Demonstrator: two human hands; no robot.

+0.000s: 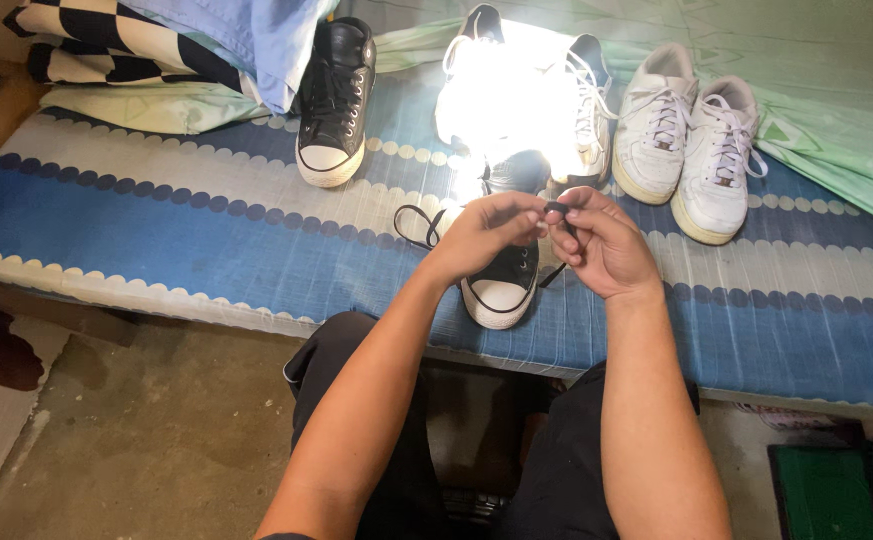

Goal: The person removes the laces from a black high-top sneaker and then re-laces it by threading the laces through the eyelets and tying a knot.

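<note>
A black high-top sneaker (503,285) with a white toe cap stands on the blue-striped mattress (186,230), toe toward me. My left hand (484,232) and my right hand (601,240) meet just above it, both pinching a black shoelace (557,209) between the fingertips. A loop of the same lace (418,226) lies on the mattress to the left of the shoe. My hands hide the shoe's upper part.
A second black high-top (336,100) stands at the back left. A pair of white sneakers (684,140) sits at the back right. Bright glare covers another shoe (516,95) behind my hands. Checkered and blue fabric (156,40) lies at the back left. Concrete floor (156,430) is below.
</note>
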